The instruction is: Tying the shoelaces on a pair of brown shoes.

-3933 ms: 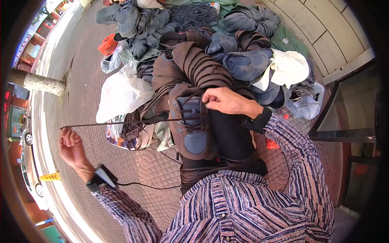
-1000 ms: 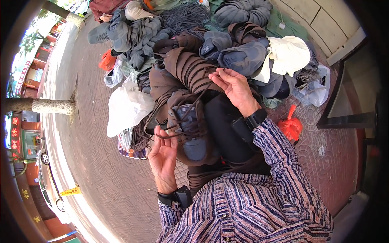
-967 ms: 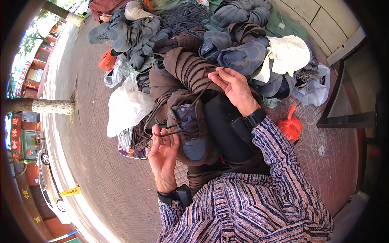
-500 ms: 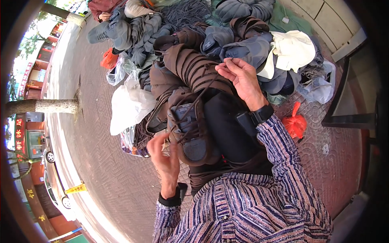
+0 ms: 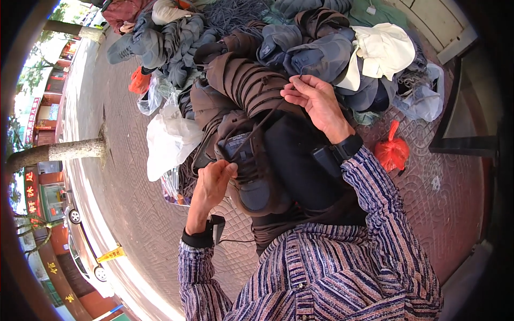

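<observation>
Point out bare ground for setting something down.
Bare paving lies left, between the tree trunk and white plastic bag, and right, nearer than the red bag, beside the right sleeve. Crowded: the lap, under the shoe, and ahead, with heaped shoe uppers and laces.

Txt on shoe tongue [image 5: 234,144] & red sign [image 5: 32,193].

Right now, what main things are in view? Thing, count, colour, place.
Shoe upper: one, brown, lap
Lace: one, dark, over shoe upper
Piled uppers: many, brown, blue, grey, ahead
Cord tangle: one, dark grey, top
Cream piece: one, cream, ahead right
White bag: one, white, left
Small bags: two, reddish, both sides
Tree trunks: two, brown, left
Co-worker's sleeve: one, red, upper left
Left hand: one, bare, beside shoe upper
Right hand: one, bare, pinching lace
</observation>
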Tool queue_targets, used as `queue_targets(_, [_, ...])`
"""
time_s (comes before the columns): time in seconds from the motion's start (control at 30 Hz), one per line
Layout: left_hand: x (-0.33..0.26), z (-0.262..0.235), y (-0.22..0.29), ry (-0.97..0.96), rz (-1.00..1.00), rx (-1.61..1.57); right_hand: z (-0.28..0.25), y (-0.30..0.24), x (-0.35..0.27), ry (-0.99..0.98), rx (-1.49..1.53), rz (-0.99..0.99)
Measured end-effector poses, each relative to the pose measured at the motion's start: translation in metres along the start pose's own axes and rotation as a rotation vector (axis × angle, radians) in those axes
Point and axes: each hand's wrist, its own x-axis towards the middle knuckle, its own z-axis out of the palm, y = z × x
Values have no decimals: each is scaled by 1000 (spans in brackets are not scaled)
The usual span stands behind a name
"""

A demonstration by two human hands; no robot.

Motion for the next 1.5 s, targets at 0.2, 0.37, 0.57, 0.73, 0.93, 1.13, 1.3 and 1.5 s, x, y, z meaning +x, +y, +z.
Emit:
queue_targets(0.2, [-14,-9,5,15,162,448,-5,0,-2,25,11,23])
queue_targets(0.37, [-12,-9,-11,-68,145,31,-18,2,1,69,53,34])
queue_targets(0.57, [-14,20,-20,299,347,-186,-120,-15,13,422,123,-273])
queue_targets(0.73, [-2,22,-22,423,310,92,-96,-19,-1,322,37,-178])
queue_targets(0.93, [-1,20,-51,423,359,107,-80,-51,-17,276,-135,-315])
queue_targets(1.13, [7,9,-10,369,367,-7,-32,-109,-73,166,-244,-411])
queue_targets(1.3, [27,-2,38,-101,532,-96,30,-131,-121,56,-422,-555])
queue_targets(1.5, [8,-33,136,-354,519,-593,104,-139,-152,-196,-563,-653])
